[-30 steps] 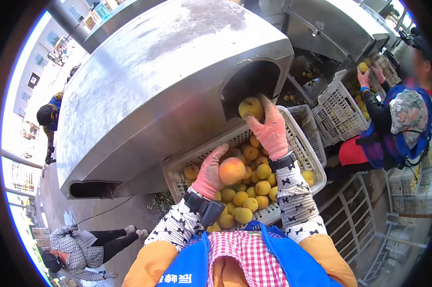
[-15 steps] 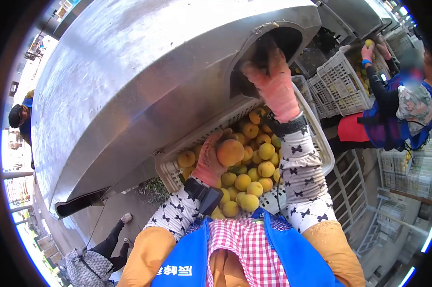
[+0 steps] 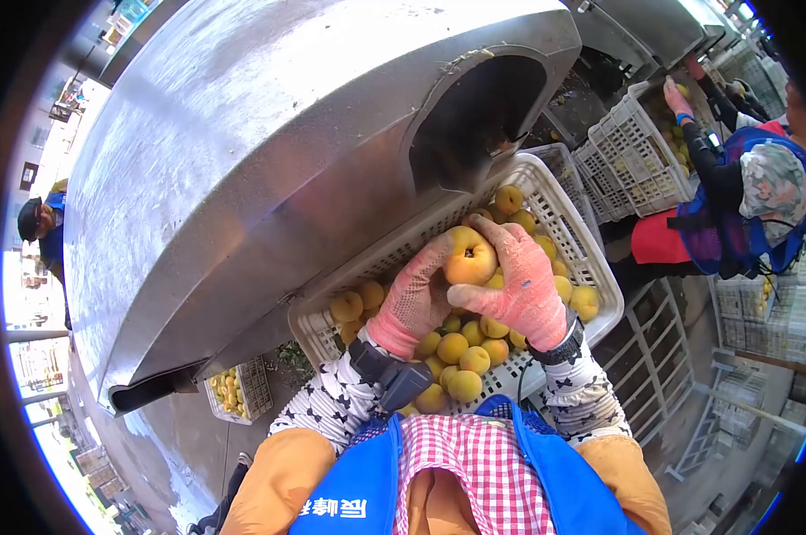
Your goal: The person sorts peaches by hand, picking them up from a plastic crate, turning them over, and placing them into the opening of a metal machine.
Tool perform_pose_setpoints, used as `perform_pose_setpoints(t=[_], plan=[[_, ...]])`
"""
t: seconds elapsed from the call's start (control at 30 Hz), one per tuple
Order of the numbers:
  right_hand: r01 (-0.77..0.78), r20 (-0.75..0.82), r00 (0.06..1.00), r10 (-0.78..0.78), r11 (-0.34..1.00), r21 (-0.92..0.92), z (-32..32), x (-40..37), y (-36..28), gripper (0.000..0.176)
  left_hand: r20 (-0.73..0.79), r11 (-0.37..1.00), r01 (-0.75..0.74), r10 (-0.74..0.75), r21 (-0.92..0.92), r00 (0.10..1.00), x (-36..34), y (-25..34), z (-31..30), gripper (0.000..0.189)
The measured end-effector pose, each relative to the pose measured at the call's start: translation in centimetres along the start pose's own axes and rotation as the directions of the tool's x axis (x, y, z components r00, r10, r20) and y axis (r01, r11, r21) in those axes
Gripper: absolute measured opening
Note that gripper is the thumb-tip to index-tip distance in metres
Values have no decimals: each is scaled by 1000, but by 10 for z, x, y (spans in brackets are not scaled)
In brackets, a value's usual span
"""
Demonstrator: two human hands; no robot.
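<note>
A yellow-orange peach (image 3: 471, 259) sits between my two gloved hands, its dark stem hollow facing up. My left hand (image 3: 418, 294), in a pink knit glove, closes on its left side. On the other side, the fingers and thumb of my right hand (image 3: 526, 283) grip the same peach. Both hands are above a white plastic crate (image 3: 612, 308) full of yellow peaches (image 3: 453, 348). My hands hide part of the fruit beneath.
A large metal machine (image 3: 269, 178) with a dark opening (image 3: 474, 116) stands behind the crate. Another crate of fruit (image 3: 240, 392) is on the floor at left. At right, a co-worker (image 3: 742, 196) reaches into a white crate (image 3: 630, 156). A person (image 3: 44, 223) stands at far left.
My right hand has come down from the machine's opening to the peach by my left hand. Both hands now hold it. The person walking at lower left has mostly left view.
</note>
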State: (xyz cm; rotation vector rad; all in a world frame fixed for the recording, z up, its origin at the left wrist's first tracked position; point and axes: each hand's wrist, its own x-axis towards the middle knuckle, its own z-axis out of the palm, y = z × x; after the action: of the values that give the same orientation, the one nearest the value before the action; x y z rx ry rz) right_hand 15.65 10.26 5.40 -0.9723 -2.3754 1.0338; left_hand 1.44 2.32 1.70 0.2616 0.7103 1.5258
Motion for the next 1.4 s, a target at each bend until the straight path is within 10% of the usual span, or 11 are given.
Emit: perform_pose_setpoints(t=[0.23,0.4,0.47,0.6,0.7,0.77,0.8,0.87,1.0,1.23,1.4], plan=[[136,-216,968,-129,991,15,-16,35,-5,82,240,973,223,-202,-66,950,31,10,-21,67],[42,-259,956,-139,936,-350,22,100,23,82,-203,873,140,-48,467,978,33,-65,-100,51],[86,-296,939,-177,951,-296,24,98,26,80,-254,468,218,16,857,967,31,-79,-123,49],[23,-363,925,-114,969,-247,34,103,14,71,-276,375,267,-32,888,961,25,-75,-118,55],[-88,-301,953,-34,920,-382,56,154,36,57,-4,-165,-1,-27,986,1000,44,-100,-146,66],[301,-280,647,-709,575,-761,24,168,67,55,18,-201,-37,-95,979,995,56,-105,-156,71],[308,-263,658,-705,571,-761,7,153,59,55,28,-291,-63,-122,955,992,60,-109,-160,76],[126,-393,919,-44,974,185,-22,102,33,47,41,-355,-93,-151,930,988,71,-113,-164,81],[-297,-1,955,297,954,47,-13,30,107,34,-55,-232,30,-102,972,993,71,-106,-169,81],[62,568,688,452,743,-666,88,-3,148,66,67,-609,-348,-435,713,898,35,-119,-127,75],[-563,432,772,467,817,123,52,-7,167,67,-185,-698,-359,-574,620,798,67,-97,-120,70]])
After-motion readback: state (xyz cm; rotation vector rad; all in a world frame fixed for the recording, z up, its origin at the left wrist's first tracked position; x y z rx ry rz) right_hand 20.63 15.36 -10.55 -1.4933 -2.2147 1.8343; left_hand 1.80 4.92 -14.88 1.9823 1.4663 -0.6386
